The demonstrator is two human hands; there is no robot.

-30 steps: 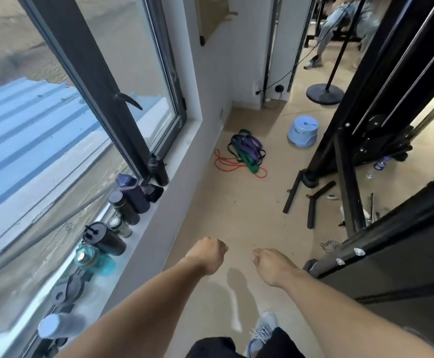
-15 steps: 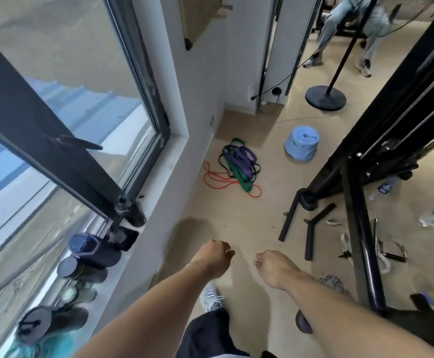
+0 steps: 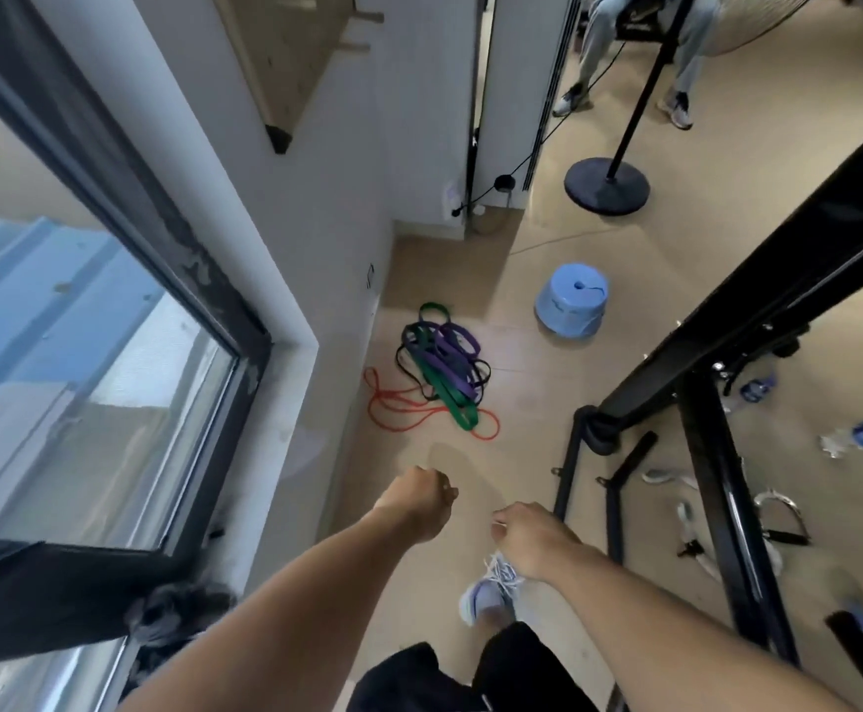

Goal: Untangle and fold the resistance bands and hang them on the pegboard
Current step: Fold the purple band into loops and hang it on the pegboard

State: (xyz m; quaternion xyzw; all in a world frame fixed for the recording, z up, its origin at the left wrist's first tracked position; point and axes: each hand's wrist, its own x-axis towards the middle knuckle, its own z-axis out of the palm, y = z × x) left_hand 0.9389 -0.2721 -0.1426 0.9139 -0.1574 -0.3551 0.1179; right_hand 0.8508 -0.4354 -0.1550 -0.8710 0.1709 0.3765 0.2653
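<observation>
My left hand [image 3: 419, 503] and right hand [image 3: 534, 534] hang out in front of me, fingers curled in loosely, holding nothing and touching nothing. I judge I'm at the approach, nothing picked up yet. The bands [image 3: 437, 370] lie tangled on the floor [image 3: 521, 403] ahead, near the wall, well apart from my hands. Next I'd need to crouch and reach down. The pegboard [image 3: 285, 54] hangs above.
</observation>
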